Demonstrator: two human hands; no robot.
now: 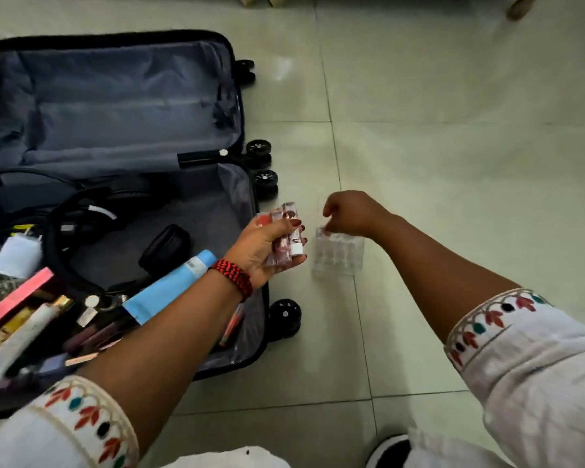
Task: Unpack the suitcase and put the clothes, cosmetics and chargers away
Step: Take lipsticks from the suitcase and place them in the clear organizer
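An open black suitcase with grey lining lies on the floor at the left. Its near half holds cosmetics, a light blue tube, a pink box, a white charger, black cables and a black case. My left hand grips several lipstick tubes over the suitcase's right edge. A clear plastic organiser with small square slots stands on the tiles just right of it. My right hand hovers over the organiser's far left corner, fingers curled down; whether they pinch anything is hidden.
Pale glossy floor tiles stretch to the right and far side. Suitcase wheels stick out toward the organiser. A black and white shoe shows at the bottom edge. Furniture legs or feet appear at the top.
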